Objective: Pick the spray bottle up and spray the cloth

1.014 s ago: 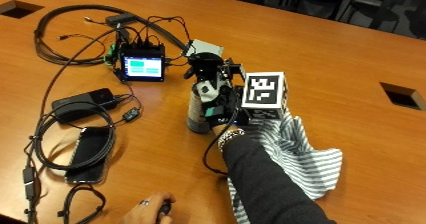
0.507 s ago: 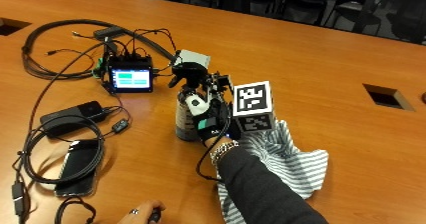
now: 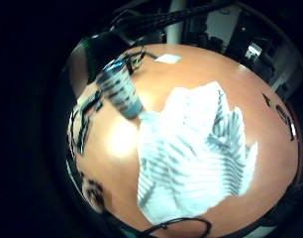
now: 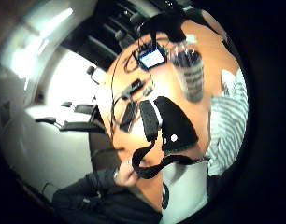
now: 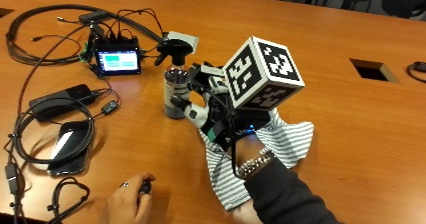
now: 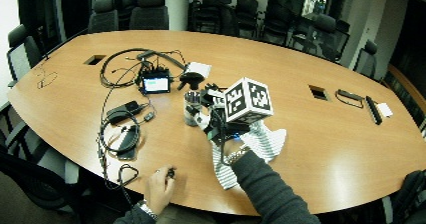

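While the spray bottle (image 5: pixel 176 91) stands upright on the counter (image 5: pixel 346 114), your right hand (image 5: pixel 212 118) hovers beside it above the striped cloth (image 5: pixel 266 149); grip state unclear.

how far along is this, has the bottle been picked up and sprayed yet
Early stage. The clear spray bottle with the black trigger head stands upright on the wooden table, not lifted. The gloved right hand is beside it; whether it grips is unclear. The grey-and-white striped cloth lies spread beneath the wrist. Lifting and spraying remain.
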Demonstrator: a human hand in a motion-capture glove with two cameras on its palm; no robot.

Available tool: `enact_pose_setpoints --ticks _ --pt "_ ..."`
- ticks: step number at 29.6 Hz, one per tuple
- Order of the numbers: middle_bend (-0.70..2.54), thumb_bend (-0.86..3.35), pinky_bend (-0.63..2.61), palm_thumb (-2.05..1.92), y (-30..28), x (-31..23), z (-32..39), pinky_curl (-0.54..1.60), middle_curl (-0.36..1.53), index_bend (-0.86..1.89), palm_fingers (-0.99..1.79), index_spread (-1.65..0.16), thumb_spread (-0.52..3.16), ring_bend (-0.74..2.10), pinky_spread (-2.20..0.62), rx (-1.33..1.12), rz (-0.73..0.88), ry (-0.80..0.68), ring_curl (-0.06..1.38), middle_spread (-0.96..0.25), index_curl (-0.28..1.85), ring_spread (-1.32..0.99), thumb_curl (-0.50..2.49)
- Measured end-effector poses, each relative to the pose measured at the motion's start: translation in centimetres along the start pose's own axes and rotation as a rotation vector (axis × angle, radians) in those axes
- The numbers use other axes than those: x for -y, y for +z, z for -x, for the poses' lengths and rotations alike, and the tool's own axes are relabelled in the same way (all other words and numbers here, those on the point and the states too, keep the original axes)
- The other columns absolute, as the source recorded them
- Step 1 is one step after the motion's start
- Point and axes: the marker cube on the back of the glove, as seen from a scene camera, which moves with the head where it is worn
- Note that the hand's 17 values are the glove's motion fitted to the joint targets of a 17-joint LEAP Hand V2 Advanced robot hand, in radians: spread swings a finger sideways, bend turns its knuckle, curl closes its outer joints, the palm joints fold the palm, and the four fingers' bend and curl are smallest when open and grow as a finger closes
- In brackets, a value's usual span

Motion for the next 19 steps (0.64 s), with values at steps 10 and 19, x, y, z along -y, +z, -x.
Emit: enact_pose_setpoints --ticks 10,19 --pt "0.17 -0.02 0.26 0.57 -1.6 -7.3 1.0 0.33 0.36 0.16 0.48 -0.37 1.22 0.36 0.26 -0.121 0.172 -0.041 0.35 -0.03 0.33 -0.03 0.37" --pt "0.17 -0.02 0.22 0.58 -1.7 -10.5 1.1 0.33 0.35 0.18 0.47 -0.41 1.22 0.32 0.28 -0.150 0.193 -0.051 0.33 -0.03 0.33 -0.02 0.36"
